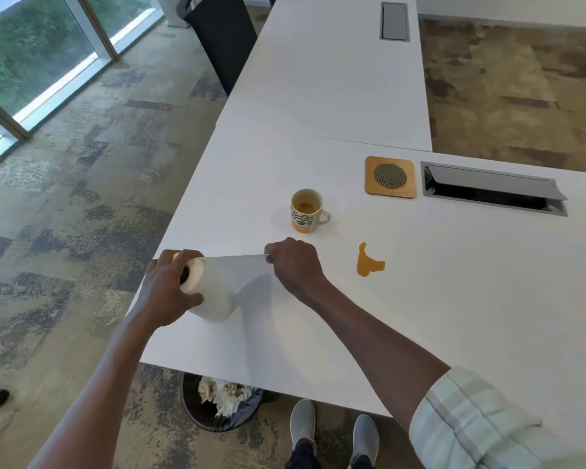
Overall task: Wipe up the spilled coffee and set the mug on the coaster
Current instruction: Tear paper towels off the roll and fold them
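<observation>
A white paper towel roll (207, 292) stands near the left edge of the white table (454, 299). My left hand (170, 286) grips the roll's top end. My right hand (293, 262) pinches the free edge of a sheet (242, 269) pulled out from the roll. A cream mug (306, 211) with green print and an orange base stands upright just beyond my right hand, a little coffee inside. A small orange-brown coffee spill (367, 262) lies to the right of that hand. The square wooden coaster (390, 176) with a round mesh centre sits farther back.
An open cable hatch (494, 189) is set into the table right of the coaster. A bin (222, 406) with crumpled paper stands under the near table edge, beside my feet. A dark chair (224, 38) stands at the far left of the table.
</observation>
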